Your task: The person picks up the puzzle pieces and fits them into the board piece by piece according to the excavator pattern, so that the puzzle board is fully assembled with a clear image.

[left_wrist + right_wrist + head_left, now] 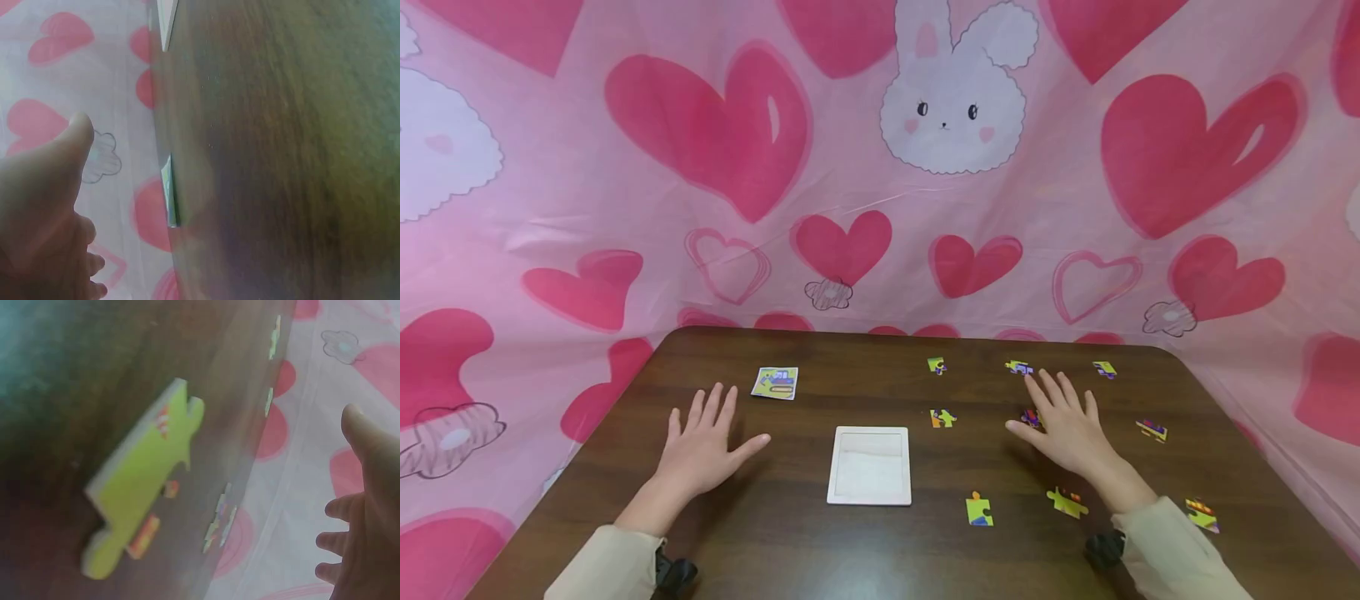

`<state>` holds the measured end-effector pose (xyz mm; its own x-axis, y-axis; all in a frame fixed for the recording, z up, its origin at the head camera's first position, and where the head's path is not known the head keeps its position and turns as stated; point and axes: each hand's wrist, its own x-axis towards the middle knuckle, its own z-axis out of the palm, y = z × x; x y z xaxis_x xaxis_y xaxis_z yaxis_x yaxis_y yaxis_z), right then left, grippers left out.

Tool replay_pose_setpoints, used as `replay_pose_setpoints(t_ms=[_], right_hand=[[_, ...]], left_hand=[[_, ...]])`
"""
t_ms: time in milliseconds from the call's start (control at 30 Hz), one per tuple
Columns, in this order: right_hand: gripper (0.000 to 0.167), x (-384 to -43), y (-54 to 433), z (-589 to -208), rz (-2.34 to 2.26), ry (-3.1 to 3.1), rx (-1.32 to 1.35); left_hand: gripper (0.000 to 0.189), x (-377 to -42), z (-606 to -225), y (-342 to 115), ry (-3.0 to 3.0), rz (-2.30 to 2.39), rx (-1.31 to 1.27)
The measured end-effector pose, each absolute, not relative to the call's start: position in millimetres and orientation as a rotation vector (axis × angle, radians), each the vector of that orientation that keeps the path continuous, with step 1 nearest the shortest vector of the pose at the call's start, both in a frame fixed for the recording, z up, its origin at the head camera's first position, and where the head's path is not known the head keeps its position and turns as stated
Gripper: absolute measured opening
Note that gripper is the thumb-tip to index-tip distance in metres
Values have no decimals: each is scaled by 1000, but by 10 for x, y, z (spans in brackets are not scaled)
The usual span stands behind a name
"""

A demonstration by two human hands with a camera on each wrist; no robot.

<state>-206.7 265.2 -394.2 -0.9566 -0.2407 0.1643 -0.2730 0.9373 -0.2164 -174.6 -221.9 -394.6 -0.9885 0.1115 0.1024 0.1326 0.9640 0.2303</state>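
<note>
My left hand hovers with spread fingers over the left part of the table, holding nothing. Just beyond its fingertips lies a small picture card. A square, pale wooden puzzle tray sits between the two hands, its inside bare. On the right, my other hand is also held out flat with fingers apart and nothing in it. It partly covers a dark red and purple puzzle piece. Close to the right wrist, a yellow-green puzzle piece fills much of that wrist view.
Several more jigsaw pieces lie apart on the right half of the brown table, among them one at the back, one near the tray and one by the right sleeve. A pink heart-printed cloth hangs behind the table.
</note>
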Motion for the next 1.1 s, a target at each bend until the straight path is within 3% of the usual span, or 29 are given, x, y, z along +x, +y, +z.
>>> replay_pose_setpoints(t_ms=[700, 1100], right_hand=[[85, -2553, 2406, -3739, 385, -2947, 552], [80, -2870, 2256, -3783, 656, -2922, 701]], left_hand=[[90, -1853, -4028, -1829, -2960, -371, -550], [90, -1912, -4125, -1625, -2990, -428, -830]])
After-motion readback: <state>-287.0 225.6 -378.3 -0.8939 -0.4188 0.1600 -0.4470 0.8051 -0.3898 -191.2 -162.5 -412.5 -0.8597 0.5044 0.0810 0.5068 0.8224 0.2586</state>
